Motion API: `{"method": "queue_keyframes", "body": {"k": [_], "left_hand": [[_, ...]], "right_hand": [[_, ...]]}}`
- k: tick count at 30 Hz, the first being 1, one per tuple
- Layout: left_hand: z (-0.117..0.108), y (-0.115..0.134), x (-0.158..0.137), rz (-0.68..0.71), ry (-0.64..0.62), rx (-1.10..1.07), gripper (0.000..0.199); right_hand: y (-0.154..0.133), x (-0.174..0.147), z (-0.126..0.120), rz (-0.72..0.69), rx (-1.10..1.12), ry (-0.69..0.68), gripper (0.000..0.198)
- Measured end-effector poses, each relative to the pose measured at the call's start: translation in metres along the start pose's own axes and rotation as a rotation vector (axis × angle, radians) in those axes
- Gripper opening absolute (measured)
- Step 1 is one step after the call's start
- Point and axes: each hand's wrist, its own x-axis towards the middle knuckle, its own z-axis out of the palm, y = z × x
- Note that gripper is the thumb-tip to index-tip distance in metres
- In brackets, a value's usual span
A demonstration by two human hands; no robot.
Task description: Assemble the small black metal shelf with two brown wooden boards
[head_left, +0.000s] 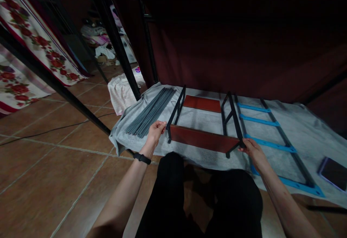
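– Saw black-trousered knees [169,180] nearest, just outside the surface's near edge. Noticed what beyond?

– Noticed a rack [204,139] with two reddish-brown boards and black side bars, resting on grey cloth [204,121] over the middle of the surface, close by the near edge.

– Found the left hand [156,131] where?

– Found it at the rack's near left corner, below a dark wristband [142,158]. Made out thumb and fingers pinching the end of a black bar.

– And noted what of the right hand [253,151]?

– Noted a similar grip at the near right corner, with fingers closed on the black bar.

– Spotted anything to either side?

– Spotted a bundle of grey rods [151,112] towards the surface's left edge, lying lengthwise from far to near. Saw, just right of the rack, a black frame with blue slats [259,121], reaching the near edge. Glimpsed a dark phone [334,173] further right, near that same edge.
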Motion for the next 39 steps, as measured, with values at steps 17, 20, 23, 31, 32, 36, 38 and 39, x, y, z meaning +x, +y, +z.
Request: {"method": "queue_keyframes", "body": {"k": [17, 20, 23, 31, 32, 36, 38, 39], "left_hand": [[-0.007, -0.004, 0.002, 0.135, -0.088, 0.059, 0.029], [-0.007, -0.001, 0.004, 0.068, -0.074, 0.05, 0.034], [-0.008, 0.0, 0.008, 0.046, -0.084, 0.066, 0.034], [-0.01, 0.001, 0.009, 0.141, -0.119, 0.173, 0.025], [-0.01, 0.001, 0.009, 0.153, -0.119, 0.182, 0.024], [-0.011, 0.001, 0.01, 0.186, -0.123, 0.204, 0.026], [-0.011, 0.002, 0.01, 0.183, -0.125, 0.203, 0.028], [-0.011, 0.002, 0.01, 0.174, -0.126, 0.198, 0.029]], "right_hand": [[0.0, 0.002, -0.002, 0.012, -0.053, 0.003, 0.036], [0.0, 0.004, -0.002, 0.011, -0.101, 0.018, 0.034], [-0.001, 0.005, -0.001, -0.022, -0.155, 0.035, 0.034], [-0.005, 0.002, 0.003, -0.075, -0.261, 0.021, 0.035], [-0.006, 0.001, 0.003, -0.078, -0.265, 0.024, 0.036], [-0.01, -0.003, 0.008, -0.09, -0.289, 0.03, 0.037], [-0.013, -0.004, 0.01, -0.09, -0.291, 0.027, 0.038], [-0.014, -0.005, 0.01, -0.089, -0.294, 0.025, 0.038]]}}
